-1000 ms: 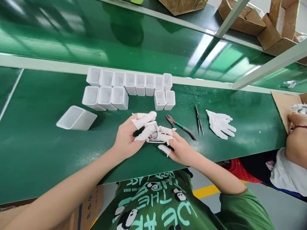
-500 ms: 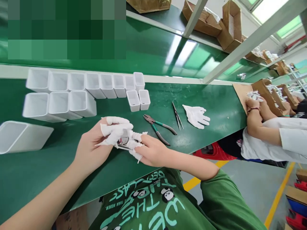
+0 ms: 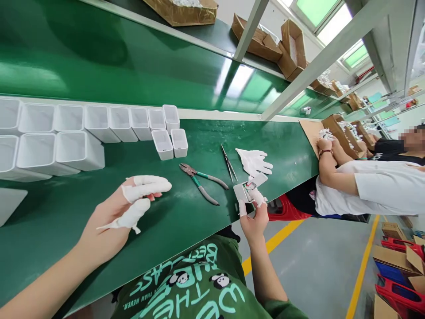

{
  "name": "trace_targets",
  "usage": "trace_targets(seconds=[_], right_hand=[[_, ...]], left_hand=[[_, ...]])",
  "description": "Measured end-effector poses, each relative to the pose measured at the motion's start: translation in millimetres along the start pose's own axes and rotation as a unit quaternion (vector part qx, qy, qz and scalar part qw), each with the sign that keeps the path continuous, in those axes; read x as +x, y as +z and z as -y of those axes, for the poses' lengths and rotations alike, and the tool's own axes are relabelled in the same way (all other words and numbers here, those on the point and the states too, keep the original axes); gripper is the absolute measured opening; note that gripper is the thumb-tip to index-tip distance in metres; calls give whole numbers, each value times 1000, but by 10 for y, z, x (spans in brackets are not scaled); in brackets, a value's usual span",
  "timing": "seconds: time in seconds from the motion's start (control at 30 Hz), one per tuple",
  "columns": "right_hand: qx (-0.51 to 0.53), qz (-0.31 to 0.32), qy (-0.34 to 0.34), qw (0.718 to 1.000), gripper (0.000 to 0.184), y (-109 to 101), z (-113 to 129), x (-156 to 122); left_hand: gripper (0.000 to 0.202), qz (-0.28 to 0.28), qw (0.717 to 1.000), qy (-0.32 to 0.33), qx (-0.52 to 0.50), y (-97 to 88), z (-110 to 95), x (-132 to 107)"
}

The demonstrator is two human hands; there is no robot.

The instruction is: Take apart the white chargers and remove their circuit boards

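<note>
While the right hand (image 3: 254, 223) reaches out over the front edge of the green bench (image 3: 206, 137), palm turned up, its wrapped thumb and fingers grip a small white casing (image 3: 241, 193) just below the tweezers (image 3: 227, 161) and the glove (image 3: 255, 161). Left of the pliers (image 3: 192, 173), the left hand (image 3: 111, 221) hovers above the bench, forefinger stretched forward, thumb beneath it, a narrow gap between them. Its other fingertips are mostly hidden behind the forefinger. Fingers also cover part of the casing, so the coloured wires inside are hard to make out, as is how its tilted flap joins on. White square containers (image 3: 93, 153) stand in two rows with open tops; the leftmost are cut off by the picture's edge, as is a separate container (image 3: 11, 204) nearer the person. Two small front ones show dark marks inside. On the shelf above, a cardboard box (image 3: 195, 18) holds whitish contents too indistinct to identify.
</note>
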State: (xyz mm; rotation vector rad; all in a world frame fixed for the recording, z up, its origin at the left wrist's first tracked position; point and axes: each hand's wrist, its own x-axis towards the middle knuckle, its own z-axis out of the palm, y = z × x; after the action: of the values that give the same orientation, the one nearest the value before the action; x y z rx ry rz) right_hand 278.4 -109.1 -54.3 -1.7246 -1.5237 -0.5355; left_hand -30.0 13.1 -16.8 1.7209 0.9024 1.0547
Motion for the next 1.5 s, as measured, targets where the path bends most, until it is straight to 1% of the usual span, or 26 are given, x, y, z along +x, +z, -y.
trace_targets(seconds=[0.17, 0.23, 0.3, 0.33, 0.37, 0.4, 0.43, 0.47, 0.5, 0.53, 0.57, 0.6, 0.67, 0.73, 0.8, 0.9, 1.0, 1.07, 1.13, 1.17, 1.23, 1.3, 1.37, 1.43, 1.47, 1.5], right_hand=[[3, -9, -9, 1000, 18, 97, 32, 51], [6, -20, -16, 1000, 15, 78, 45, 106], [8, -32, -17, 999, 16, -29, 42, 182], [8, -44, -17, 999, 21, -113, 32, 224], [7, -68, -12, 998, 26, -206, 16, 267], [5, -103, -3, 995, 25, -297, -5, 305], [2, -136, 14, 991, 20, -370, -29, 334], [-2, -161, 36, 986, 24, -415, -53, 349], [-7, -170, 59, 984, 40, -426, -76, 346], [-11, -160, 79, 984, 53, -403, -94, 325], [-16, -133, 92, 987, 56, -354, -109, 286], [-20, -96, 98, 990, 49, -289, -120, 236], [-27, -41, 97, 994, 29, -158, -137, 128], [-34, -17, 93, 995, 17, -75, -157, 51], [-40, -16, 89, 995, 15, -49, -181, 16], [-36, -10, 84, 996, 23, -60, -226, -6], [-22, 0, 81, 997, 30, -61, -274, -57], [-15, 4, 83, 996, 40, -51, -292, -96], [-10, 13, 86, 996, 55, -41, -291, -105], [-8, 22, 86, 996, 58, -38, -284, -91], [-4, 46, 79, 996, 50, -36, -266, -27], [0, 66, 71, 995, 34, -42, -244, 67], [0, 75, 65, 995, 27, -59, -200, 155], [33, 84, 100, 991, 30, -91, -94, 215], [72, 83, 142, 984, 34, -111, -8, 235], [128, 84, 197, 968, 40, -133, 104, 250]], left_hand=[[28, -1, 999, 12, 39, -24, -27, 27], [29, 4, 998, 7, 56, -45, -39, 30], [29, 20, 997, 3, 71, -56, -53, 40], [29, 29, 997, 1, 76, -57, -62, 48], [29, 34, 996, 3, 79, -54, -72, 58], [29, 35, 996, 6, 78, -48, -82, 69], [30, 32, 997, 13, 73, -41, -89, 79], [31, 31, 997, 19, 68, -34, -92, 87], [30, 33, 997, 26, 62, -27, -90, 91], [30, 36, 997, 34, 51, -21, -80, 90], [30, 41, 998, 41, 39, -16, -62, 84], [29, 46, 998, 41, 26, -12, -39, 73], [28, 55, 998, 34, 2, -6, 16, 42], [28, 63, 998, 22, -11, -1, 60, 16], [28, 66, 997, 33, -9, 3, 68, 9], [30, 65, 997, 42, 14, 5, 1, 27], [30, 62, 997, 11, 36, -2, -97, 47], [30, 57, 998, 8, 38, -8, -129, 53], [30, 58, 998, 18, 34, -7, -122, 52], [30, 59, 998, 28, 27, -3, -106, 47], [29, 62, 997, 48, 0, 11, -64, 25], [29, 70, 996, 46, -28, 31, -29, -16], [27, 75, 996, 37, -44, 57, -12, -70], [25, 65, 997, 35, -31, 92, -10, -122], [29, 58, 997, 43, -13, 114, -11, -142], [40, 51, 997, 59, 14, 138, -12, -155]])
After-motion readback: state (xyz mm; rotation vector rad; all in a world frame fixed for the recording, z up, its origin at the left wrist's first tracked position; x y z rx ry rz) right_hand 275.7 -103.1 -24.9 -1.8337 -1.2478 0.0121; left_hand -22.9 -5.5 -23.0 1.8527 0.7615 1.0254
